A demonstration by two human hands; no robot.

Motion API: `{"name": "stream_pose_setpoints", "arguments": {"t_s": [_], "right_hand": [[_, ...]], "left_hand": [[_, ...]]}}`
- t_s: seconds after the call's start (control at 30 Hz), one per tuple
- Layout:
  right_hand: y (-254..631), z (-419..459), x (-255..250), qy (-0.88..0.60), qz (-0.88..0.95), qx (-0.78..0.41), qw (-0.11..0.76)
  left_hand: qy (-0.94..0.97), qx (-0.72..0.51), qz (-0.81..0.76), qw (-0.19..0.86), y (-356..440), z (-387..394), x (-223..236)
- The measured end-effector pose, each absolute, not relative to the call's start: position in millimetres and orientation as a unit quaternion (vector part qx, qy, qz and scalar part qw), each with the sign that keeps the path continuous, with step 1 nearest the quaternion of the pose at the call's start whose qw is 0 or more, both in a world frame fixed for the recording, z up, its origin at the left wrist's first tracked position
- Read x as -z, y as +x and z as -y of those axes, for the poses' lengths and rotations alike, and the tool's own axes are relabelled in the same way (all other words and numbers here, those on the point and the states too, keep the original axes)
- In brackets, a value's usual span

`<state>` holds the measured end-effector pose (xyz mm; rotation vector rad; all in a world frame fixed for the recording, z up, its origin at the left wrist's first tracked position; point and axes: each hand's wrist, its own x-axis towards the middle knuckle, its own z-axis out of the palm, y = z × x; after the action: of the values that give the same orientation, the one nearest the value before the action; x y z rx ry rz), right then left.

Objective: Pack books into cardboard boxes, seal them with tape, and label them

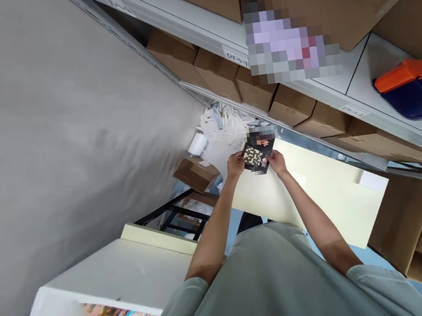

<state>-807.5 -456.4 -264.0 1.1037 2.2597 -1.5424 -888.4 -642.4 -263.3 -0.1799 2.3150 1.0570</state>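
Between my two hands is a flat black booklet or packet (254,156) with a pale yellow block pattern and some orange and pink marks; part of it is blurred out, so its exact kind is unclear. My left hand (236,165) pinches its left edge. On the opposite edge, the fingers of my right hand (276,162) are closed. The item is held up over the near-left part of a pale yellow tabletop (331,188).
White paper scraps (225,122) and a white roll (197,143) lie beyond the table, beside an open carton (196,174). Shelves of brown boxes (219,74) run along the far side. An orange and blue tool (414,90) sits on a shelf. A grey wall (54,121) stands left.
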Motion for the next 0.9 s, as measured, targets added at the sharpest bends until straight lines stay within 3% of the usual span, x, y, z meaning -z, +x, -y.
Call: {"name": "stream_pose_setpoints", "arguments": {"t_s": [0.17, 0.3, 0.4, 0.53, 0.9], "right_hand": [[-790.0, 458.0, 257.3, 0.395, -0.748, 0.524, 0.1], [-700.6, 448.2, 236.0, 0.407, -0.751, 0.52, -0.008], [-618.3, 437.9, 233.0, 0.513, -0.745, 0.426, -0.028], [-563.6, 432.0, 246.5, 0.574, -0.74, 0.35, 0.019], [-598.4, 458.7, 251.1, 0.5, -0.813, 0.282, 0.095]], "left_hand": [[-0.062, -0.373, -0.886, 0.27, -890.9, 643.2, 261.6], [-0.022, -0.361, -0.907, 0.216, -869.3, 674.3, 247.4], [-0.002, -0.299, -0.935, 0.19, -843.9, 710.7, 250.4], [0.023, -0.245, -0.949, 0.196, -822.8, 740.1, 268.9], [0.093, -0.142, -0.957, 0.235, -849.9, 732.9, 260.3]]}}
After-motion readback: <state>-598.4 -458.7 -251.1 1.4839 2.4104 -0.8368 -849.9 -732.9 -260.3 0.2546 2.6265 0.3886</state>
